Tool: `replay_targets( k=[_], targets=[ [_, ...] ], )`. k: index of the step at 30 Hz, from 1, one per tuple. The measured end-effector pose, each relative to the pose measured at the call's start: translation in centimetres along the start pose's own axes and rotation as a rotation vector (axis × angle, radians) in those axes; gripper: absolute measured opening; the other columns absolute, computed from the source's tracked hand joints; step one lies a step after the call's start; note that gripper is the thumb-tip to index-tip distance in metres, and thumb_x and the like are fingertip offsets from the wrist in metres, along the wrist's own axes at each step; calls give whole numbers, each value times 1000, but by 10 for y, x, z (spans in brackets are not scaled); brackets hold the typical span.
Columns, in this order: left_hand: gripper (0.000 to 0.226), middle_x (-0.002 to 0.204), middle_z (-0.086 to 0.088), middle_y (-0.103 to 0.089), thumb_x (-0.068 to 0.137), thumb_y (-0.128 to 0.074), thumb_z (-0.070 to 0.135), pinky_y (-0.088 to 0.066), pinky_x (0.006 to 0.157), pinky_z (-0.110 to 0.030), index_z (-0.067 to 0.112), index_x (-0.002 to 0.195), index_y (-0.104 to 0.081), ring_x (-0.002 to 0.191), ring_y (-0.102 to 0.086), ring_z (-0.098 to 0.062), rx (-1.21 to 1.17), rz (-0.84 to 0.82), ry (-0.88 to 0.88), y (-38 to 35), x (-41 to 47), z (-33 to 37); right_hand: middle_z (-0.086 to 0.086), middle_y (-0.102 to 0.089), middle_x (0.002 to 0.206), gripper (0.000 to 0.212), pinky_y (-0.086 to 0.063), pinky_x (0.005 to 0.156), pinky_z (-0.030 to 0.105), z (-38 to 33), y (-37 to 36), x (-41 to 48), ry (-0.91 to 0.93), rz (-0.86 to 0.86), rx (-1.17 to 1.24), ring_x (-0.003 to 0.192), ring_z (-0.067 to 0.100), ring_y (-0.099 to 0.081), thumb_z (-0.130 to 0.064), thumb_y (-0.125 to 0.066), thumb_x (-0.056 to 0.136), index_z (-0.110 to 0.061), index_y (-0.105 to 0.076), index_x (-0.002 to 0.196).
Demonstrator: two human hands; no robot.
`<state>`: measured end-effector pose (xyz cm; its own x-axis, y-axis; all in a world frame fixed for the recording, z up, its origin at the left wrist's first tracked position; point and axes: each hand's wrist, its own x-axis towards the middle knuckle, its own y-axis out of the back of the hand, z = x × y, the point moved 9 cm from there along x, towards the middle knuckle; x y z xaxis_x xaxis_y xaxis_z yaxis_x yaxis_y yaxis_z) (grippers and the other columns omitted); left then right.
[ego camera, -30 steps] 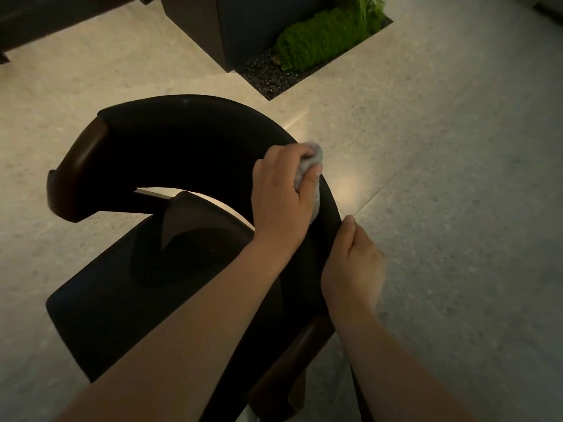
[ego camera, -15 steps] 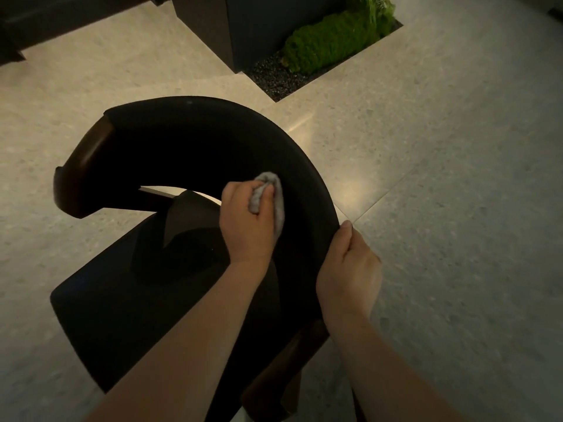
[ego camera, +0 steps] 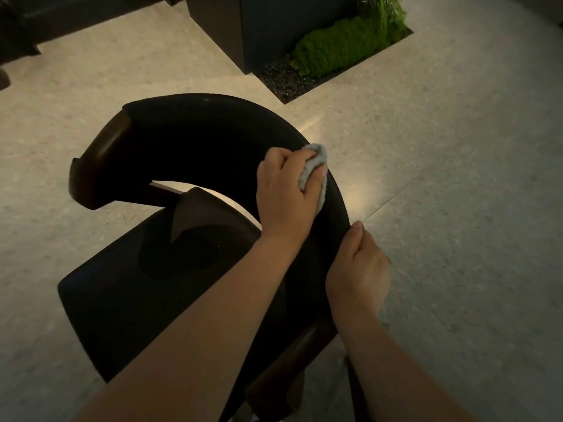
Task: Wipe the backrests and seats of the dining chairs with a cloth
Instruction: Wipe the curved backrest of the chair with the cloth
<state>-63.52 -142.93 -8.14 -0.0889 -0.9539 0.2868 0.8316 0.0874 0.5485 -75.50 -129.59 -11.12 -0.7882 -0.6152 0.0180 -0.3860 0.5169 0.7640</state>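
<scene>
Fingers of the left hand point(ego camera: 285, 190) curl tight around a bunched grey cloth point(ego camera: 313, 172), pressing it on the curved backrest point(ego camera: 213, 132) of the black chair point(ego camera: 122, 300). The right hand point(ego camera: 358, 269) pinches the backrest's outer edge nearby.

A bunched pale cloth point(ego camera: 315, 172) lies pressed against the black curved backrest point(ego camera: 207, 138) above the dark seat point(ego camera: 128, 300).

The chair's backrest point(ego camera: 213, 138) curves behind and right of its seat point(ego camera: 146, 293), with the left hand point(ego camera: 286, 193) and cloth point(ego camera: 313, 172) on its right stretch, the right hand point(ego camera: 359, 269) nearer, and a planter bed point(ego camera: 335, 53) far behind
</scene>
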Motion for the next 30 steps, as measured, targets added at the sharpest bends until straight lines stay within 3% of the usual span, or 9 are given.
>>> replay_targets(
  k=[5, 15, 19, 22, 24, 27, 30],
  targets=[
    [24, 101, -2, -53, 91, -65, 34, -43, 77, -23, 14, 105, -68, 92, -50, -15, -26, -32, 6, -1, 8, -1, -12, -40, 51, 45, -17, 45, 20, 0, 0, 1, 2, 17, -22, 44, 2, -37, -29, -33, 103, -28, -37, 59],
    [24, 98, 6, -47, 95, -54, 43, -52, 77, -33, 20, 93, -56, 86, -55, -13, -93, 91, 304, 6, -6, -56, -11, -39, 49, 44, -20, 45, 21, 2, 0, 1, 23, 45, 4, 43, 5, -39, -29, -32, 103, -22, -44, 61],
    [23, 103, 5, -46, 95, -52, 41, -51, 78, -30, 18, 98, -57, 87, -54, -11, -54, 57, 294, 9, -27, -64, -10, -39, 47, 47, -19, 43, 19, 0, 2, 1, 34, 48, -5, 40, 5, -37, -30, -31, 103, -28, -38, 57],
    [21, 109, 6, -44, 97, -54, 35, -46, 78, -15, 17, 106, -57, 92, -53, -7, -159, 17, 245, 7, -36, -56, -10, -40, 47, 47, -20, 42, 16, -1, 3, -1, 46, 41, 9, 40, 7, -40, -28, -33, 104, -31, -37, 57],
    [24, 114, 5, -43, 97, -54, 36, -44, 77, -9, 17, 112, -57, 96, -52, -7, -217, -19, 165, 6, -37, -42, -12, -38, 47, 48, -32, 41, 13, -7, 4, -1, 79, 42, 57, 46, 3, -49, -24, -35, 104, -32, -36, 57],
    [30, 115, 7, -43, 96, -49, 40, -47, 80, -16, 19, 115, -59, 103, -52, -11, -242, -65, 154, -3, -42, -32, -13, -35, 47, 49, -34, 50, 3, -9, 8, -1, 107, 63, 72, 38, 8, -39, -21, -38, 104, -33, -33, 57],
    [25, 113, 6, -45, 97, -49, 37, -50, 86, -29, 19, 113, -60, 104, -53, -16, -272, -35, 248, -10, -41, -42, -10, -38, 46, 48, -29, 38, 15, -5, 3, 0, 83, 29, 68, 38, 5, -36, -27, -33, 104, -30, -38, 57]
  ],
)
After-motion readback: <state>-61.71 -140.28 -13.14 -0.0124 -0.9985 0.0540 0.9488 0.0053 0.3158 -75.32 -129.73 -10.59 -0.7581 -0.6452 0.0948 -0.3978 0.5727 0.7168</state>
